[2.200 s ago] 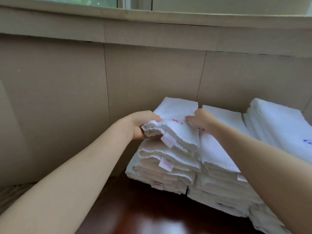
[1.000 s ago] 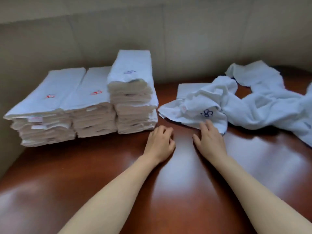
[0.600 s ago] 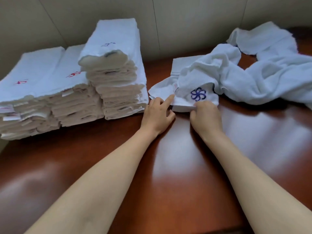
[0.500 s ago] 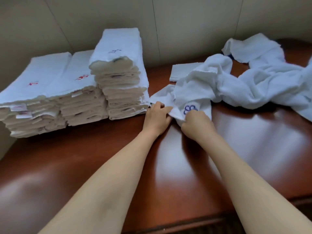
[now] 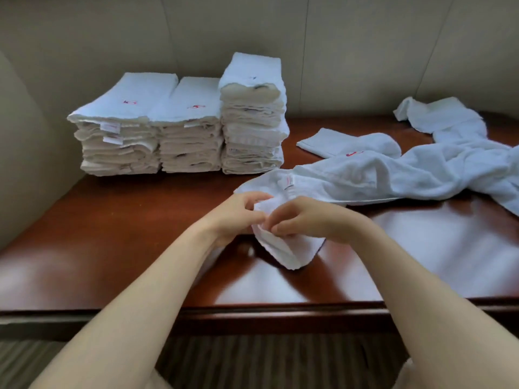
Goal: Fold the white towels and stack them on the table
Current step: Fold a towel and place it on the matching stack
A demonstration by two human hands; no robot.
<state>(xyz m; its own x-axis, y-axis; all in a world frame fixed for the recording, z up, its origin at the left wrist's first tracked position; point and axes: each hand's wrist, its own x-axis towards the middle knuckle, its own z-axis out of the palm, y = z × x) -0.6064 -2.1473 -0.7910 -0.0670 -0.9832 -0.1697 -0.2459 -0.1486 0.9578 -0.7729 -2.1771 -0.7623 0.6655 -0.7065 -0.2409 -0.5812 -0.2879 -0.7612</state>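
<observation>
The left hand (image 5: 238, 217) and right hand (image 5: 303, 220) meet at the middle of the table (image 5: 118, 234), each pinching the bunched end of a white towel (image 5: 283, 251) that trails off toward 2 o'clock into a loose heap of towels (image 5: 421, 172). At 11 o'clock, against the wall (image 5: 351, 51), stand three stacks of folded towels (image 5: 191, 127), side by side and touching.

Dim, soft, even lighting; image slightly soft.
Broad pale glare is noted on the table (image 5: 421, 248); motion blur at the hands (image 5: 266, 217); wide-angle bending at edges.
</observation>
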